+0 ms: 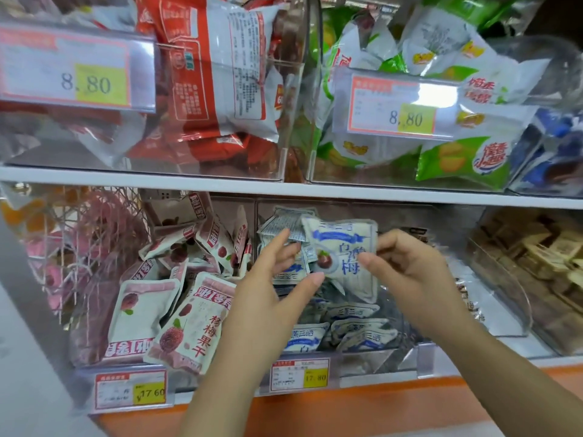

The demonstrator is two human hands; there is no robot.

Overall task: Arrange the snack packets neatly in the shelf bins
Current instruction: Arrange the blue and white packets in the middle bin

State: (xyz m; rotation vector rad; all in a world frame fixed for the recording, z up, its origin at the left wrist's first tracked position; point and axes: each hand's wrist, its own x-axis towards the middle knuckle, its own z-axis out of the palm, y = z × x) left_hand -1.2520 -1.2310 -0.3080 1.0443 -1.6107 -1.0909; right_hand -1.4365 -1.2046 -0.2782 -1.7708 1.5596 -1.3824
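two hands work over the middle bin (419,348) on the lower shelf. the right hand (407,266) has its grip pinching a blue-and-white packet (344,247) by its right edge, thumb on the printed face, holding it face out and a little tilted above the loose packets (362,335) heaped just below the grip. the left hand (268,279), just left of the grip, is spread with straight fingers, its thumb tip near the packet's lower corner; contact is unclear. this looks like the placing step: next, the packet likely needs lowering in line with its fellows, clear of the pink packets (189,329) further left.
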